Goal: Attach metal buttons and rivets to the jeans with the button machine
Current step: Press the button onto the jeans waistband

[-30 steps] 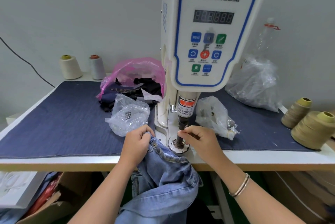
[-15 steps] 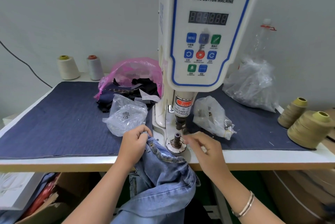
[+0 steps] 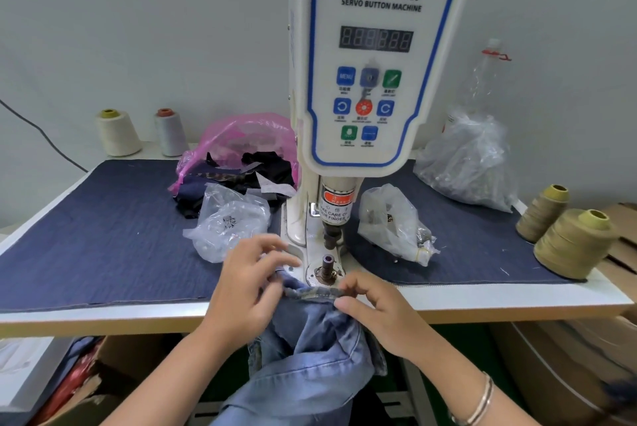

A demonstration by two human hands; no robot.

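Jeans hang off the table edge, waistband just before the button machine lower post. My left hand and right hand each pinch the waistband. Clear bags flank the machine.

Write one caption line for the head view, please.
Both hands, left hand and right hand, pinch the jeans waistband before the button machine post.
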